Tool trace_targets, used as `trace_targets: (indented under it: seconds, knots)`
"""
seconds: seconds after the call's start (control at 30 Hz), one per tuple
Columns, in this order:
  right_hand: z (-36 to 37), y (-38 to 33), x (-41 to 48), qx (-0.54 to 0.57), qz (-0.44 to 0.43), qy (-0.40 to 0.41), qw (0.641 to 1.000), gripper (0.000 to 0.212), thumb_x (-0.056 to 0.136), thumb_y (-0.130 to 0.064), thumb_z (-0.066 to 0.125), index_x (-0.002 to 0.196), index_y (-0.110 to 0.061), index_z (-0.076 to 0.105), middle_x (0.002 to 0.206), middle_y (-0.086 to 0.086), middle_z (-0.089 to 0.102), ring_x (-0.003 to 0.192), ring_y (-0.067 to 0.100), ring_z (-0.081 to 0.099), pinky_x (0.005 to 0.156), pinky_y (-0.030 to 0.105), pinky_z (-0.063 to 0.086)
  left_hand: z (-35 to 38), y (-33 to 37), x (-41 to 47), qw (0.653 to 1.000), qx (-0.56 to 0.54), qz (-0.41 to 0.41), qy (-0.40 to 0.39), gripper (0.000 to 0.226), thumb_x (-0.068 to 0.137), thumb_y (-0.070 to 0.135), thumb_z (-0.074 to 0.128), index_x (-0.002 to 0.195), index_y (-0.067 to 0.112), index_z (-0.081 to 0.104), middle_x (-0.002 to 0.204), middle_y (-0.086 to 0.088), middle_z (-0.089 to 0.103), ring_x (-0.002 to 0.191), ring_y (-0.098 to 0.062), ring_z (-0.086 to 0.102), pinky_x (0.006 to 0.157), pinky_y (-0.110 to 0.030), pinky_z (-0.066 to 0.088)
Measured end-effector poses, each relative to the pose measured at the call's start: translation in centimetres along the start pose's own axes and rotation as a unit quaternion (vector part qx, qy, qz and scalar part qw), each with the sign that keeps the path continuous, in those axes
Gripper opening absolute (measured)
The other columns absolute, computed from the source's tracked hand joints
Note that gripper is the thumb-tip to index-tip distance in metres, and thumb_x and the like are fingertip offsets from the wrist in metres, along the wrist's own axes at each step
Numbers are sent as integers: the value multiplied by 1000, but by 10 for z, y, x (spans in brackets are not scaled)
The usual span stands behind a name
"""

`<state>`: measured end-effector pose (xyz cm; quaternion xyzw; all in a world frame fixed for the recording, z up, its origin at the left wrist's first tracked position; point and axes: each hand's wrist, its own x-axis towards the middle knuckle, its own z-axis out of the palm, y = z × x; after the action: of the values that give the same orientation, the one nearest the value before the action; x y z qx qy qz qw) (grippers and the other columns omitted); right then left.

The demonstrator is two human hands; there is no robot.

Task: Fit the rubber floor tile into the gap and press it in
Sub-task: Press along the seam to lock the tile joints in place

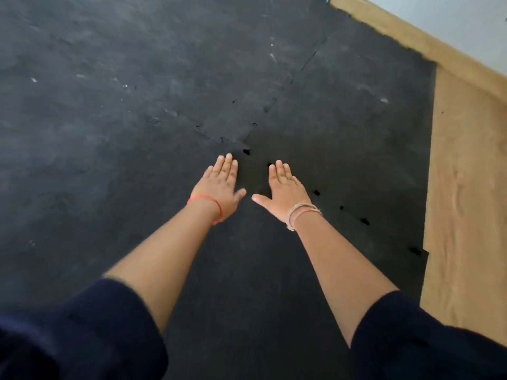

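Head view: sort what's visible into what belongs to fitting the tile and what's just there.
Belongs to the job:
- rubber floor tile under both palms
- jigsaw seam with small dark holes showing along it
- neighbouring tiles
- left hand, flat, fingers spread
- right hand, flat, fingers spread

Just there:
- wooden floor
- wall
- red wrist thread
- pale wristbands

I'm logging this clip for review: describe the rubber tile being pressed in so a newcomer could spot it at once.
Start at the tan wooden floor strip on the right. The black rubber tile lies just left of it, under the left hand and right hand, both flat and open. Unlike the dusty grey tiles beyond, it is darker and cleaner, with small unclosed holes along its jigsaw seam.
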<state>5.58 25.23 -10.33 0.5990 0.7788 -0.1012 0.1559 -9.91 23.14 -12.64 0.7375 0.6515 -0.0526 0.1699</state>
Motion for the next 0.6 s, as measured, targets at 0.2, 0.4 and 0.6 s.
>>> trace_targets:
  seconds: [0.2, 0.4, 0.6]
  knots:
    - [-18, 1, 11, 46, 48, -13, 998, 108, 73, -61, 63, 147, -7, 7, 156, 9, 15, 143, 23, 17, 108, 40, 27, 82, -24, -168, 975, -104, -120, 156, 68, 94, 49, 7, 141, 2, 23, 150, -10, 24, 141, -18, 8, 112, -27, -3]
    - [-10, -1, 3, 24, 60, -6, 998, 111, 70, -63, 64, 147, -6, 7, 155, 10, 18, 142, 23, 18, 108, 38, 28, 86, -35, -185, 974, -85, -138, 158, 61, 96, 45, 10, 140, 4, 23, 147, -8, 30, 142, -11, -8, 113, -29, 3]
    - [-28, -26, 14, -54, -10, -57, 997, 114, 75, -56, 64, 146, -1, -5, 158, 14, -3, 145, 26, 0, 114, 37, 17, 84, -29, -176, 975, -84, -127, 161, 61, 96, 41, 7, 137, -1, 27, 145, -13, 33, 142, -15, -4, 113, -32, 4]
